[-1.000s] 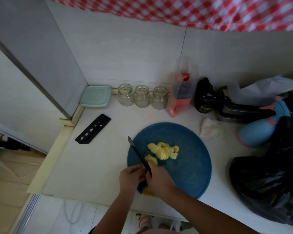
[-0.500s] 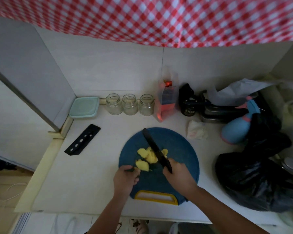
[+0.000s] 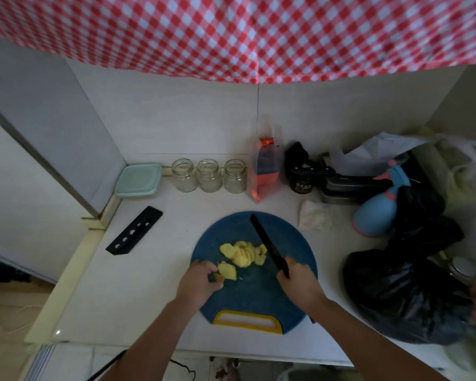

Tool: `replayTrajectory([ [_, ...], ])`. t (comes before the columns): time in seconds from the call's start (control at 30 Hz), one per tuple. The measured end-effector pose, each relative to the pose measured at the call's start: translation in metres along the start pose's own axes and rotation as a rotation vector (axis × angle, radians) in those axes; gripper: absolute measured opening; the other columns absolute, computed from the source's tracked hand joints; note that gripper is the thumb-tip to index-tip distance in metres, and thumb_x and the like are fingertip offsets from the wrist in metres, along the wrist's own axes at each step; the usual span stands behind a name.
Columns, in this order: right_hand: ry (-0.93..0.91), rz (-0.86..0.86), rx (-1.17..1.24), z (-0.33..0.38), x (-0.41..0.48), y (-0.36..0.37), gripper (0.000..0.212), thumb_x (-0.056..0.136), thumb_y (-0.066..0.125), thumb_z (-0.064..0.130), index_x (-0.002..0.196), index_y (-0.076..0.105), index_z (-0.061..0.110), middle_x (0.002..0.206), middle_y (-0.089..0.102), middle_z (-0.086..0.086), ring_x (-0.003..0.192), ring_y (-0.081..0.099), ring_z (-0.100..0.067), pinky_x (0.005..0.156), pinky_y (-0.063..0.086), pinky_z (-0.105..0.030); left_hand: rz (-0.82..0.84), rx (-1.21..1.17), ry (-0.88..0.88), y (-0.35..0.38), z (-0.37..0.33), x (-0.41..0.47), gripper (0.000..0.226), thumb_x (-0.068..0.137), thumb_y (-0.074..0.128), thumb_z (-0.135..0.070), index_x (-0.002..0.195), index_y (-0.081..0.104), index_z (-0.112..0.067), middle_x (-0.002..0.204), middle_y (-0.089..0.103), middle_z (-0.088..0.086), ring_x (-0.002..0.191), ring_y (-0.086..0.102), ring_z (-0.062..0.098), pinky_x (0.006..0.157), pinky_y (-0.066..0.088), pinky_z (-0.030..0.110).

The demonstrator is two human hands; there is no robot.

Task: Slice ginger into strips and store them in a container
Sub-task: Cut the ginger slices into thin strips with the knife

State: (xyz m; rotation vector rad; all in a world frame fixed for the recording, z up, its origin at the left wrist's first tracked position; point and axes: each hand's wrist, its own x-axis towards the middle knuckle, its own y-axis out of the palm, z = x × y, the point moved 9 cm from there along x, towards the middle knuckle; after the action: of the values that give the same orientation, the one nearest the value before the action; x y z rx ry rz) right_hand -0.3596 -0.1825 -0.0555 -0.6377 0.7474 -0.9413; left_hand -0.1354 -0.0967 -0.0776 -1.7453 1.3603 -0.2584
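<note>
A round blue cutting board [image 3: 291, 243] with a yellow handle lies on the white counter. A heap of yellow ginger slices [image 3: 245, 254] sits near its middle. My left hand [image 3: 199, 281] rests at the board's left edge and pinches a ginger piece [image 3: 227, 270] just left of the heap. My right hand [image 3: 300, 281] grips the handle of a black knife [image 3: 267, 243], whose blade points up and away, just right of the heap. A pale green lidded container [image 3: 138, 180] stands in the back left corner.
Three glass jars [image 3: 209, 176] line the back wall next to a red-and-clear bag [image 3: 265, 171]. A black knife sheath [image 3: 134, 230] lies left of the board. A blue spray bottle [image 3: 377, 213], crumpled tissue [image 3: 315, 215] and black plastic bag [image 3: 407, 292] crowd the right side.
A second ago both hands were together at the board's near-left edge with the knife. The right hand has since carried the knife right of the heap; the left hand now pinches a ginger piece.
</note>
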Motion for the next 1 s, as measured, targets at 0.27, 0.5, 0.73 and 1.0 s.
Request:
replayTrajectory([
  [0.27,0.001,0.007,0.006,0.000,0.004,0.004,0.018,0.094,0.046,0.019,0.108,0.050,0.009,0.090,0.063,-0.011,0.080,0.061,-0.023,0.062,0.046,-0.030,0.065,0.070,-0.050,0.001,0.001,0.005,0.029,0.075,0.076,-0.022,0.067,0.048,-0.025,0.076,0.053,-0.008,0.075,0.051,0.009,0.053,0.033,0.016],
  [0.5,-0.001,0.011,0.037,-0.004,0.003,0.007,0.020,0.094,0.046,0.018,0.111,0.050,0.008,0.093,0.064,-0.012,0.082,0.061,-0.021,0.064,0.045,-0.027,0.071,-0.073,-0.002,-0.005,0.004,0.001,0.027,0.069,0.082,-0.013,0.067,0.056,-0.022,0.071,0.057,-0.006,0.062,0.050,0.002,0.051,0.037,0.008],
  [0.73,-0.013,0.023,0.064,-0.002,0.008,0.008,0.010,0.094,0.047,0.017,0.102,0.050,0.013,0.081,0.057,-0.002,0.070,0.054,-0.012,0.051,0.036,-0.014,0.158,-0.031,0.178,-0.003,-0.039,0.012,0.029,0.070,0.081,-0.016,0.072,0.055,-0.029,0.087,0.058,-0.007,0.078,0.054,0.005,0.066,0.042,0.013],
  [1.0,0.007,0.010,0.082,-0.012,0.012,0.003,0.003,0.094,0.049,0.017,0.097,0.049,0.017,0.073,0.051,0.008,0.063,0.049,-0.001,0.046,0.036,-0.013,0.075,0.188,0.236,0.010,-0.046,0.018,0.052,0.072,0.079,-0.032,0.116,0.055,-0.019,0.112,0.045,-0.004,0.111,0.041,0.013,0.091,0.036,0.022],
])
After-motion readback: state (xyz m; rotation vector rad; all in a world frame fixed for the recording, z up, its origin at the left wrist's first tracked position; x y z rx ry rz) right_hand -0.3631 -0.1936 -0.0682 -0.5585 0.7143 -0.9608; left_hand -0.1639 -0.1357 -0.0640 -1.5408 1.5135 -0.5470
